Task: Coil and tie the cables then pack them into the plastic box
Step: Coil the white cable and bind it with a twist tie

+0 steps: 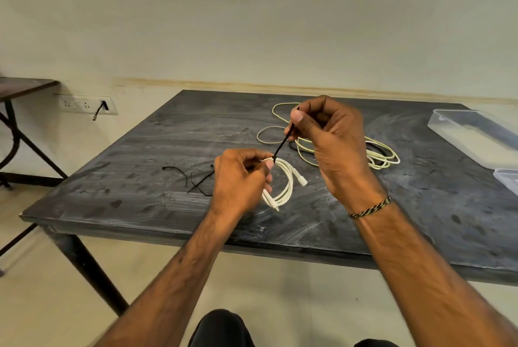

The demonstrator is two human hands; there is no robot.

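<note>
Your left hand is curled around a small coil of white cable, holding it just above the dark worktop, with the coil's loops and two white connector ends hanging out to the right of your fingers. Your right hand is raised above and to the right of it, its grip closed in a pinch on the free tail of a black cable tie; the tie runs taut and slanted from your thumb and forefinger down to the top of the coil, where it meets the cable beside your left thumb. Behind your right hand a longer, pale yellowish cable lies loose and uncoiled on the worktop, with a dark cable partly showing under it. Left of your left hand, several spare black ties lie crossed on the surface. The clear plastic box sits open at the far right edge of the worktop, well apart from the coil, with what may be its lid just in front of it, cut off by the frame. A braided band circles your right wrist.
</note>
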